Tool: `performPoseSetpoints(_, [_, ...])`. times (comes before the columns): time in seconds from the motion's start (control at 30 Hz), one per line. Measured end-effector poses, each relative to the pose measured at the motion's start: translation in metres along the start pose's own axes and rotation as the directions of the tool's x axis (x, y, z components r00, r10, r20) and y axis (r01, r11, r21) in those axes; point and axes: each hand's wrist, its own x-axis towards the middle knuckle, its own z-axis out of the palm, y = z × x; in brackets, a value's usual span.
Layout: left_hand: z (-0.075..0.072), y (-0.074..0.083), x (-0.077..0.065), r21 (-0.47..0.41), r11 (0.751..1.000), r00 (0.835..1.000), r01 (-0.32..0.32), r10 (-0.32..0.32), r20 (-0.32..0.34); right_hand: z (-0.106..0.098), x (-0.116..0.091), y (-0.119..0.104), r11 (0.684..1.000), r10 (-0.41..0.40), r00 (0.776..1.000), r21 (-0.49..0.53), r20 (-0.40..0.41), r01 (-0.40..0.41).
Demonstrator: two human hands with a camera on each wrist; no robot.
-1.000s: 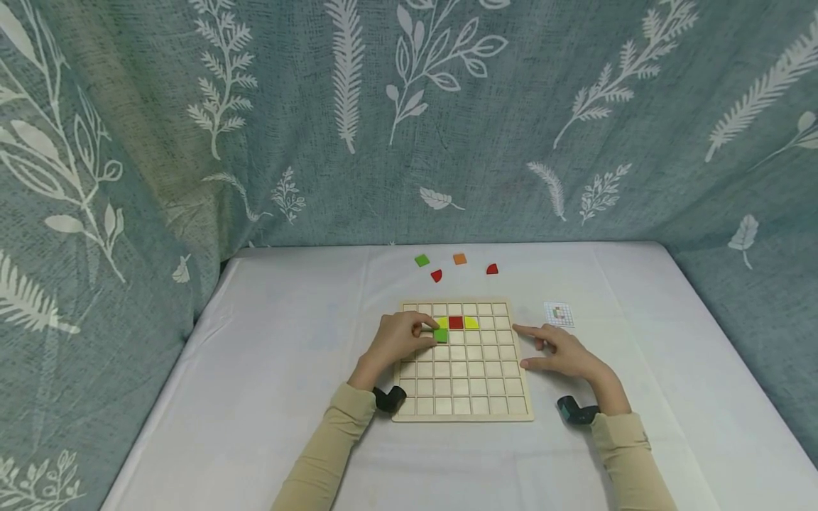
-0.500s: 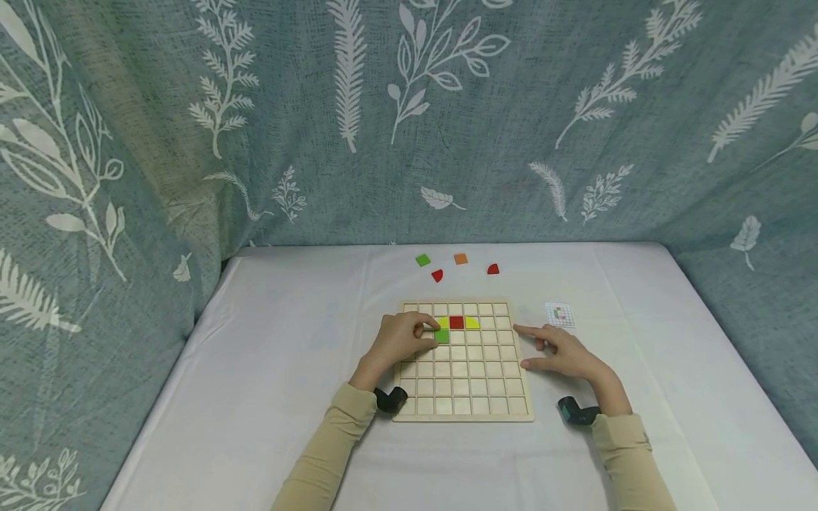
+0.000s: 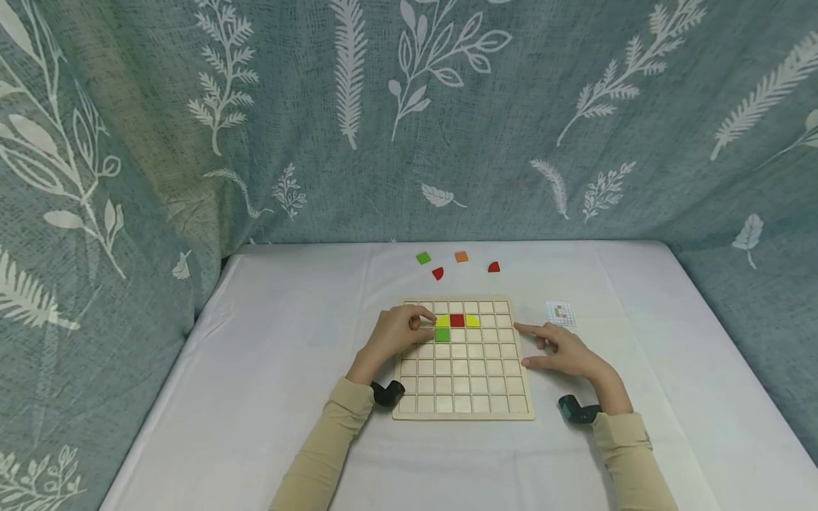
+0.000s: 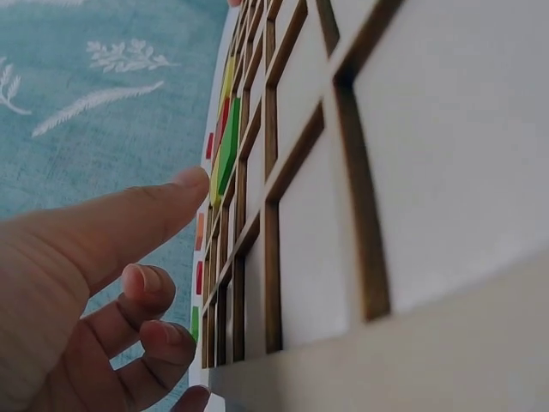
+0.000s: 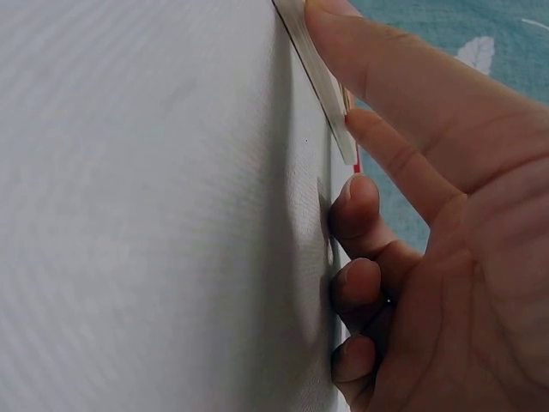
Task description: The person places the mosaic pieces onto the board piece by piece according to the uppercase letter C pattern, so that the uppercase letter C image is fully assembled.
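My left hand (image 3: 396, 330) is over the left part of a wooden grid board (image 3: 463, 417). Its thumb and forefinger are apart beside a green square tile (image 3: 442, 335), holding nothing. That tile lies in a cell just below a yellow rounded piece (image 3: 442, 321). To the right in the same row come a red square (image 3: 456, 320) and a second yellow rounded piece (image 3: 472, 321). My right hand (image 3: 562, 349) touches the board's right edge with extended forefinger and thumb. In the right wrist view, its other fingers curl loosely near the cloth.
Beyond the board lie a green square (image 3: 424, 258), an orange square (image 3: 461, 257) and two red quarter-round pieces (image 3: 437, 273), (image 3: 494, 267). A small card with a printed grid (image 3: 560, 313) is right of the board. A leaf-patterned curtain (image 3: 358, 199) hangs behind the white-covered table (image 3: 287, 341).
My left hand has let go of the green tile and drawn slightly left, leaving the tile in its cell. My right hand stays at the board's edge.
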Motion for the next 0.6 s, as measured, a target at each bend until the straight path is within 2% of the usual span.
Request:
performPoseSetpoints(0.23, [-0.006, -0.005, 0.007, -0.011, 1.0, 1.0, -0.005, 0.004, -0.019, 0.0, 0.001, 0.0, 1.0, -0.02, 1.0, -0.002, -0.003, 0.02])
performPoseSetpoints(0.37, [-0.009, -0.008, 0.012, 0.006, 1.0, 0.999, -0.005, 0.005, -0.033, 0.0, 0.001, 0.0, 1.0, -0.001, 1.0, -0.002, 0.002, 0.001])
performPoseSetpoints(0.6, [-0.012, -0.016, 0.022, -0.03, 1.0, 0.999, 0.009, -0.01, -0.036, 0.0, 0.0, 0.001, 1.0, 0.009, 1.0, -0.003, 0.0, -0.009])
